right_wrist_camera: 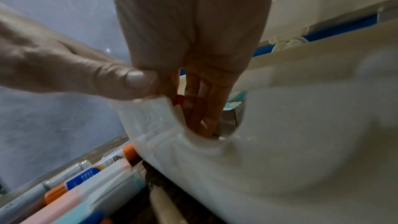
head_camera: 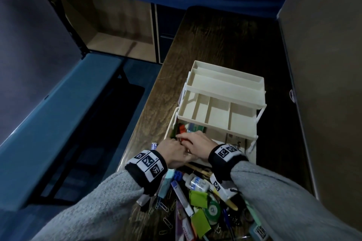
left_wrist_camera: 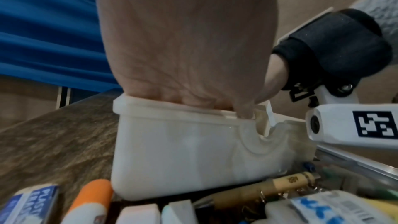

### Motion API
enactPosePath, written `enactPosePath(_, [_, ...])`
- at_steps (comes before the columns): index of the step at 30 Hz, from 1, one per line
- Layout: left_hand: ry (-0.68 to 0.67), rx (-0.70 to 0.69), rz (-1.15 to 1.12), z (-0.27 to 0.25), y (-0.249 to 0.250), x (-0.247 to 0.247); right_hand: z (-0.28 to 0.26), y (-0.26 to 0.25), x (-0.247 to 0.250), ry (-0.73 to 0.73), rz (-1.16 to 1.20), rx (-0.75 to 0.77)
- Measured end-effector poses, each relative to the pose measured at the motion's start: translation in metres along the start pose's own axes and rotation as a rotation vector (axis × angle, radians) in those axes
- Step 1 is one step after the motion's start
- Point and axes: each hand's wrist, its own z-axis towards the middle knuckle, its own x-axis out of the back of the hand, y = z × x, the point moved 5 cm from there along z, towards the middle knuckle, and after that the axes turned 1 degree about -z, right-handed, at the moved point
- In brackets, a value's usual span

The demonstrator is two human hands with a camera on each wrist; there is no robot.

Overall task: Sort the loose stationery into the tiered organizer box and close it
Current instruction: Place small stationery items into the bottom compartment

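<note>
The cream tiered organizer box (head_camera: 221, 92) stands open on the table, upper trays fanned back and bare. Its bottom compartment holds a red item (head_camera: 182, 129) and green and blue pieces. My left hand (head_camera: 173, 152) hooks its fingers over the box's near-left rim (left_wrist_camera: 183, 151), with the thumb (right_wrist_camera: 107, 77) on the outside. My right hand (head_camera: 197, 144) reaches into the same corner, and its straight fingers (right_wrist_camera: 202, 108) point down beside the red item (right_wrist_camera: 178, 99). Loose stationery lies in front: a glue bottle (head_camera: 196, 182), green notes (head_camera: 198, 197) and a tape roll (head_camera: 213, 210).
The dark wood table (head_camera: 215, 45) is narrow, with its left edge close to the box. A tall panel (head_camera: 323, 64) stands along the right. Markers (right_wrist_camera: 96, 173), an eraser (left_wrist_camera: 32, 202), a bamboo pen (left_wrist_camera: 280, 188) and paper clips (head_camera: 162, 207) crowd the near end.
</note>
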Motion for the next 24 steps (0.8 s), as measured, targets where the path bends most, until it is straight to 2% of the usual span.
enactPosePath(4, [-0.001, 0.068, -0.057, 0.003, -0.002, -0.003, 0.003, -0.002, -0.004, -0.026, -0.031, -0.021])
enactPosePath(8, [0.014, 0.065, -0.067, 0.003, -0.003, -0.009, 0.009, -0.006, -0.004, 0.017, -0.039, -0.044])
enactPosePath(13, [0.002, 0.134, -0.127, 0.004, -0.005, -0.013, 0.018, -0.007, -0.003, 0.090, 0.037, -0.108])
enactPosePath(16, [-0.006, 0.132, -0.122, 0.006, -0.005, -0.014, 0.021, -0.002, 0.002, 0.167, 0.076, -0.141])
enactPosePath(24, [0.003, 0.085, -0.190, 0.013, -0.004, -0.007, 0.006, -0.003, 0.001, 0.131, 0.133, -0.177])
